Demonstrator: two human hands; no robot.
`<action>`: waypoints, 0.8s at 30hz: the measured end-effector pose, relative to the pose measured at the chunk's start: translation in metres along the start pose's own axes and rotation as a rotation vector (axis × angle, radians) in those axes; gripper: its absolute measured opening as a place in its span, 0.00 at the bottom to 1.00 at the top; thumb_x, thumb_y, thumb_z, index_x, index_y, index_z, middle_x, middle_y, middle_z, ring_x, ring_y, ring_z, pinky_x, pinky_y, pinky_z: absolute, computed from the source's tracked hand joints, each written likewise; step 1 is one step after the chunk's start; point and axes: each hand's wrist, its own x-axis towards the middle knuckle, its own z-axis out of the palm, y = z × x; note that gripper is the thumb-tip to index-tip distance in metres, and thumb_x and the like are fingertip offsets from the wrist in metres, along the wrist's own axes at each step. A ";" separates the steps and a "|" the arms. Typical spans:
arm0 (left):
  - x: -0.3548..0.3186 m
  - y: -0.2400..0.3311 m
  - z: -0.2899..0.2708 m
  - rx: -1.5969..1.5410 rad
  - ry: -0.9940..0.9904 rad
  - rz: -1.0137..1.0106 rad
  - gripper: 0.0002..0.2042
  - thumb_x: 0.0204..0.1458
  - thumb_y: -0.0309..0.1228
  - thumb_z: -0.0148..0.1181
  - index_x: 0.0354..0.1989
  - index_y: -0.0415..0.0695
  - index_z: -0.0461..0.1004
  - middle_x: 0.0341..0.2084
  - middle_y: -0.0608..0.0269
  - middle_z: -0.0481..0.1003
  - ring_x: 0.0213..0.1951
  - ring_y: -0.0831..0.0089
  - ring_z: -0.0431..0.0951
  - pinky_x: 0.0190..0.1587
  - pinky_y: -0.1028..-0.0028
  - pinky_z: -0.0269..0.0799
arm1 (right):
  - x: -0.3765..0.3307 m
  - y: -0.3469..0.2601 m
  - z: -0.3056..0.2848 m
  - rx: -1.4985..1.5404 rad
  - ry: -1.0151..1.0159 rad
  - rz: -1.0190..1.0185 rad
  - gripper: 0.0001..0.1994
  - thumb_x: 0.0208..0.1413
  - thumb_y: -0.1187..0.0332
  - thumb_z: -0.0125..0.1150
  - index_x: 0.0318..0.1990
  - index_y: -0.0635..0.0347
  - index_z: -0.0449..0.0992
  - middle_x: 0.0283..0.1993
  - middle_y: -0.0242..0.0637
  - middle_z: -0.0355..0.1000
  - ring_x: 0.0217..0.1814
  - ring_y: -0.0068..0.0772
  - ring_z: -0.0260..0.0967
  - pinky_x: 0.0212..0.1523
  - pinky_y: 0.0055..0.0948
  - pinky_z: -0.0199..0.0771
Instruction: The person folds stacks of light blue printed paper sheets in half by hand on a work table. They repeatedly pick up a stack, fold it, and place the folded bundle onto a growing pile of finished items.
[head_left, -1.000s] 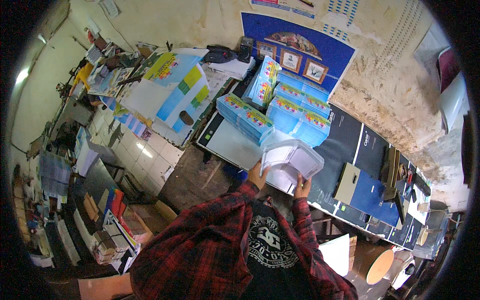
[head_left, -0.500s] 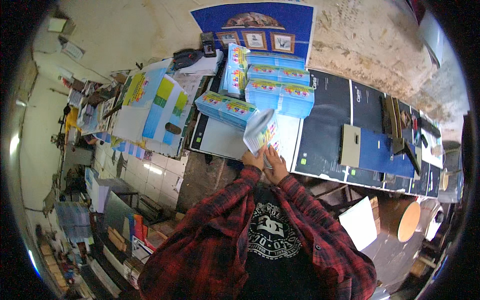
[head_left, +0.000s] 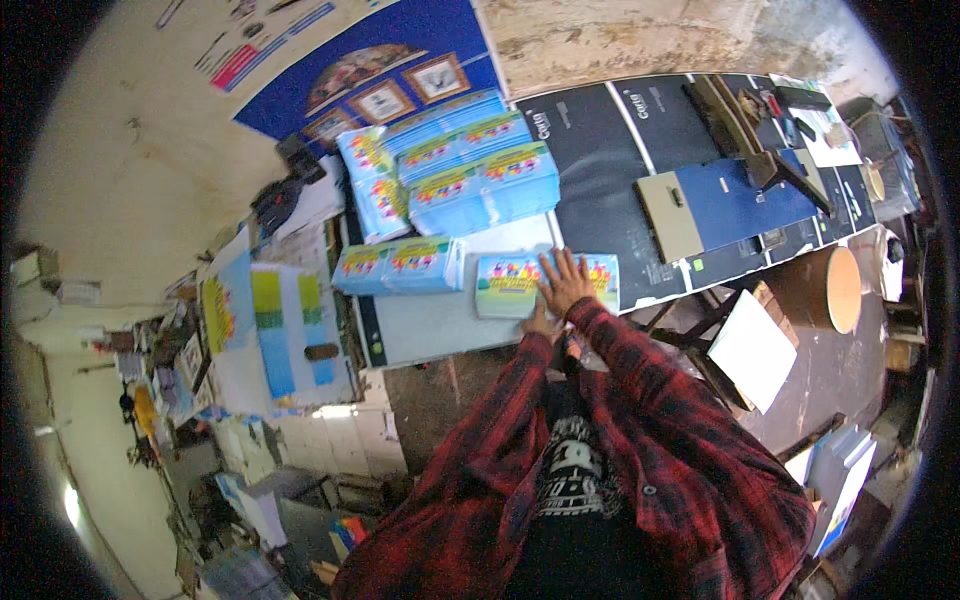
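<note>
Two hands meet on one flat bundle of light-blue booklets (head_left: 545, 284), the kind with a bright multicoloured picture cover, lying at the near edge of the table (head_left: 430, 325) right in front of you. Your right hand (head_left: 566, 283) lies spread on top of it, fingers fanned wide and palm down, gripping nothing; it reads as pressing the bundle flat so the sheets sit square. Your left hand (head_left: 541, 322) is tucked at the near edge of the same bundle, mostly hidden under your right wrist and sleeve, so you cannot tell from here whether it is curled round the edge or merely resting against it.

The bundle sits on the pale sheet that covers this part of the table, apart from the others. Just to its left lies a second flat bundle (head_left: 400, 266) of the same kind, and further back a taller stack of matching bundles (head_left: 450, 175) stands against the blue poster (head_left: 350, 85) on the wall, laid in overlapping rows. That layout looks like finished piles kept at the back and the working piece kept close, within easy reach.

To your right the table is covered in dark sheets, with a blue board (head_left: 740, 200) and a tan pad (head_left: 668, 215) lying on them, well apart from your hands. A round brown stool (head_left: 822, 290) stands by the table's near right side, and a white sheet (head_left: 752, 350) leans below it.
</note>
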 end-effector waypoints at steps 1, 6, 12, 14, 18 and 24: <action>-0.020 0.006 0.004 0.313 0.000 -0.033 0.28 0.52 0.54 0.49 0.58 0.51 0.64 0.45 0.51 0.72 0.44 0.55 0.73 0.50 0.58 0.67 | -0.002 -0.001 0.007 -0.047 -0.023 0.000 0.32 0.59 0.44 0.34 0.69 0.42 0.41 0.72 0.40 0.38 0.73 0.44 0.34 0.67 0.53 0.31; -0.081 0.086 0.060 1.626 0.186 1.291 0.18 0.56 0.40 0.46 0.52 0.44 0.68 0.52 0.49 0.68 0.56 0.51 0.65 0.57 0.57 0.58 | -0.009 -0.005 -0.017 -0.025 0.117 0.004 0.31 0.58 0.47 0.42 0.67 0.43 0.48 0.71 0.40 0.42 0.73 0.42 0.37 0.67 0.52 0.34; -0.025 0.143 0.020 2.172 -0.103 1.143 0.31 0.54 0.46 0.46 0.64 0.43 0.52 0.66 0.55 0.48 0.67 0.54 0.44 0.65 0.52 0.37 | 0.003 0.022 -0.022 0.070 -0.022 0.109 0.38 0.53 0.39 0.45 0.68 0.43 0.47 0.71 0.40 0.40 0.73 0.42 0.34 0.68 0.52 0.32; -0.026 0.141 0.012 2.234 -0.058 1.098 0.34 0.53 0.50 0.45 0.65 0.43 0.51 0.66 0.55 0.47 0.67 0.54 0.43 0.65 0.51 0.34 | 0.002 0.031 -0.025 0.087 0.042 0.126 0.41 0.50 0.37 0.47 0.68 0.46 0.47 0.71 0.39 0.41 0.73 0.42 0.35 0.68 0.53 0.31; -0.019 0.139 0.014 2.286 -0.007 1.024 0.37 0.52 0.57 0.42 0.65 0.45 0.52 0.66 0.57 0.47 0.67 0.54 0.41 0.65 0.46 0.27 | -0.002 0.026 -0.027 0.001 0.029 0.126 0.42 0.47 0.37 0.50 0.66 0.50 0.51 0.70 0.40 0.45 0.73 0.42 0.37 0.67 0.56 0.26; -0.028 0.150 0.011 2.164 -0.047 1.055 0.37 0.51 0.57 0.44 0.64 0.46 0.53 0.66 0.58 0.48 0.67 0.56 0.42 0.64 0.45 0.31 | -0.002 0.018 -0.028 -0.050 0.017 0.120 0.42 0.46 0.39 0.52 0.65 0.54 0.53 0.68 0.40 0.50 0.72 0.43 0.41 0.66 0.59 0.26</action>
